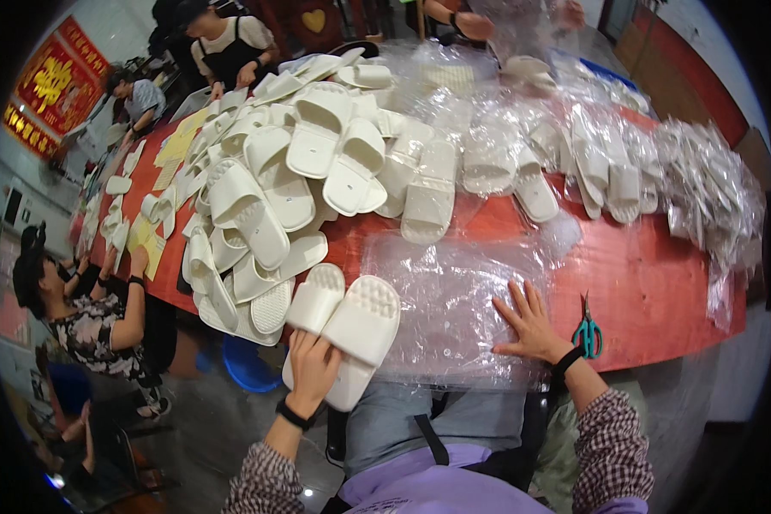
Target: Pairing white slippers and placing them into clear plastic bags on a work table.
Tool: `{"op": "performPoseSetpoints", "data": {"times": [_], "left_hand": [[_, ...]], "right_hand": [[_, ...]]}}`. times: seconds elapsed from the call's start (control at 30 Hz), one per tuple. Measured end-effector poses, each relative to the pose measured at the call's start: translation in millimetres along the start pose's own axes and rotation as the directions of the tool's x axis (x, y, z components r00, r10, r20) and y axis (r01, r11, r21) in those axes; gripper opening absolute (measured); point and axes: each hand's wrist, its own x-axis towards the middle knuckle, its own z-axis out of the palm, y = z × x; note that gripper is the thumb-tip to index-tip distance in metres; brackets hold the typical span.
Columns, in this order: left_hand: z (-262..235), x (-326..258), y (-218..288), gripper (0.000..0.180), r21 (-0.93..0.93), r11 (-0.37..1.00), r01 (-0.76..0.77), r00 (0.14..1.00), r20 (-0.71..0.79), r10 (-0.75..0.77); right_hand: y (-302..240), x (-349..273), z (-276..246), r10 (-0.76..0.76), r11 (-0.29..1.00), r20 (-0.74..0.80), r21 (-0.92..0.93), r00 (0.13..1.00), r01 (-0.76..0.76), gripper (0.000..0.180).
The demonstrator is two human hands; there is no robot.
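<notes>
Down at the near edge of the red worktop [651, 291], the left hand [311, 367] grips a pair of white slippers [347, 321] from below, its fingers hidden behind the soles. The right hand [531, 325] lies flat, fingers spread, on a stack of clear plastic bags [445, 300]. Teal scissors [587, 332] lie just beside that wrist. Bagged slippers [608, 163] blur under glare.

A packing workshop, seen from my seat at a long red table [660, 283]. Heaps of loose white slippers [317, 163], slippers already sealed in clear plastic bags [591, 163], teal scissors [588, 334], and other seated workers [86, 317] along the table indicate hand-packing work.
</notes>
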Motion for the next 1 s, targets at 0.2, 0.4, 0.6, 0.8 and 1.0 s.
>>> {"op": "performPoseSetpoints", "data": {"times": [0.2, 0.4, 0.6, 0.8, 1.0], "left_hand": [[-84, 7, 107, 0.034, -0.112, 0.991, -0.067, 0.993, -0.107, 0.055], [35, 57, 193, 0.021, -0.221, 0.929, -0.298, 0.952, -0.002, 0.305], [141, 57, 88, 0.010, 0.191, 0.937, -0.293, 0.956, 0.081, 0.282], [51, 58, 39, 0.018, 0.115, 0.986, -0.118, 0.993, 0.014, 0.117], [-94, 131, -28, 0.021, 0.057, 0.998, -0.033, 0.990, -0.138, 0.041]], "right_hand": [[-6, 8, -10, -0.005, 0.999, 0.013, 0.040, 1.000, 0.004, 0.097], [12, 11, 26, -0.058, 0.998, -0.088, 0.020, 0.994, 0.060, 0.104], [-2, 4, 12, 0.061, 0.991, -0.041, 0.123, 0.997, -0.055, 0.133], [4, 2, 7, 0.071, 0.991, -0.007, 0.116, 0.997, -0.070, 0.134], [6, -2, 4, 0.087, 0.990, 0.014, 0.108, 0.996, -0.088, 0.131]]}}
